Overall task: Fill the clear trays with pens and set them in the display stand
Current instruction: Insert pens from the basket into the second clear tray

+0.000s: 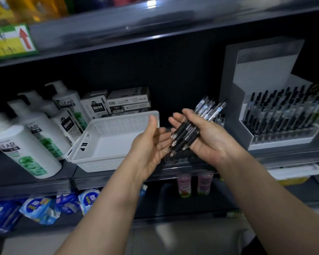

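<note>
My right hand point(208, 137) holds a bundle of black-grip pens point(193, 126) across its palm, tips pointing down-left and clear barrels up-right. My left hand point(149, 144) is beside it with straight fingers, palm facing the pen tips, just touching or nearly touching them. Under the pens, on the shelf edge, a clear tray point(179, 160) is dimly visible. To the right stands the grey display stand point(261, 76), with a row of pens in a clear tray point(284, 115) in its front.
A white perforated basket point(116, 126), empty inside, sits left of my hands. Behind it are pen boxes point(118, 103). White shampoo bottles point(31, 137) stand at the left. Lower shelves hold blue packets point(44, 205) and small pink bottles point(193, 184).
</note>
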